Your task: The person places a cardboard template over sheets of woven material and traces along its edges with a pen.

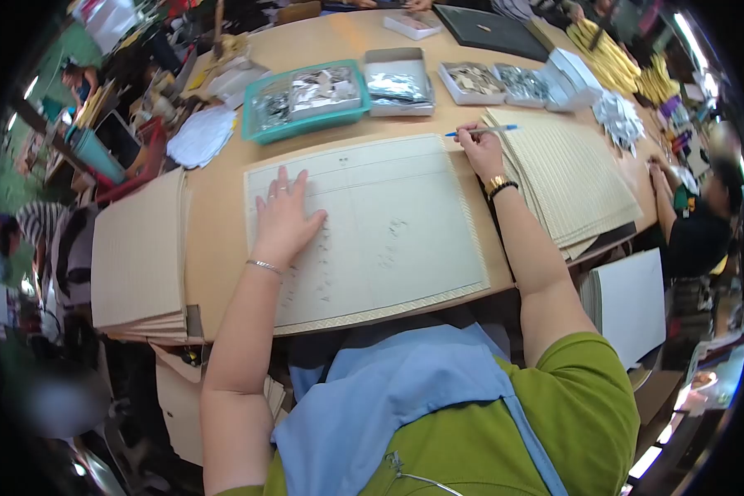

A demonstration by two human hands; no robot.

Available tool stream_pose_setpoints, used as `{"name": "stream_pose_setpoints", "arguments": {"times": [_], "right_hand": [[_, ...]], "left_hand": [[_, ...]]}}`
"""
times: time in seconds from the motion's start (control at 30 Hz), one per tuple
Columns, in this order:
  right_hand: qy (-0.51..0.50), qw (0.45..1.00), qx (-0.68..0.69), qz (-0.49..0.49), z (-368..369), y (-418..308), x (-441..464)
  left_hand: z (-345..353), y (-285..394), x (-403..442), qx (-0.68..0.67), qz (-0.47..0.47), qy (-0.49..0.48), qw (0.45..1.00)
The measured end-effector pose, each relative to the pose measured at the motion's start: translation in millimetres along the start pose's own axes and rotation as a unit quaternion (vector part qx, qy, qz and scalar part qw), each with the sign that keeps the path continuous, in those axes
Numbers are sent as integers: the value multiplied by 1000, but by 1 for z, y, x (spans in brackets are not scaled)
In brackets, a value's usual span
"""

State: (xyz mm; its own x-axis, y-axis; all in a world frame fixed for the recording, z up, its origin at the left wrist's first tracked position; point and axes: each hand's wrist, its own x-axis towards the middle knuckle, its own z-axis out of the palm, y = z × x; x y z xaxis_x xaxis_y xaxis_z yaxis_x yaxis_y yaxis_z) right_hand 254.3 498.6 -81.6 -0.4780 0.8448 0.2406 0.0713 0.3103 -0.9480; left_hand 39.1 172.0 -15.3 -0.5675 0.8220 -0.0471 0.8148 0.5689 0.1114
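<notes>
A large pale sheet (pixel 422 240) with ruled lines and handwritten marks lies in front of me, on top of a patterned, cream-coloured piece that shows along its edges. My left hand (pixel 285 217) rests flat on the sheet's left part, fingers spread. Near the sheet's top right corner, my right hand (pixel 479 149) is closed around a blue pen (pixel 504 128), held almost level. Right beside that hand lies a stack of cream ribbed sheets (pixel 562 174). Part of the writing is covered by my left hand and forearm.
Another stack of cream sheets (pixel 136 252) lies at the left. Behind the large sheet stand a teal tray (pixel 252 124) of small pieces, a grey box (pixel 426 107) with silvery packets and small white boxes (pixel 471 97). White papers (pixel 200 136) lie left. Another person (pixel 703 223) sits at the right.
</notes>
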Motion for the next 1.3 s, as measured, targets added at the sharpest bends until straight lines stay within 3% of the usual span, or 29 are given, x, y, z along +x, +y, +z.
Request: {"name": "stream_pose_setpoints", "arguments": {"times": [0.2,0.3,0.5,1.3], "right_hand": [[-7,999,-13,-30,1,27,25],[-36,998,-19,-37,3,13,19],[-68,994,-78,-26,2,2,14],[-107,991,-84,-13,0,-3,12]], "left_hand": [[-13,118,50,36,210,-31,977],[-6,158,76,38,243,-62,967],[-2,180,98,89,220,-142,961],[-4,185,98,110,211,-159,958]]}}
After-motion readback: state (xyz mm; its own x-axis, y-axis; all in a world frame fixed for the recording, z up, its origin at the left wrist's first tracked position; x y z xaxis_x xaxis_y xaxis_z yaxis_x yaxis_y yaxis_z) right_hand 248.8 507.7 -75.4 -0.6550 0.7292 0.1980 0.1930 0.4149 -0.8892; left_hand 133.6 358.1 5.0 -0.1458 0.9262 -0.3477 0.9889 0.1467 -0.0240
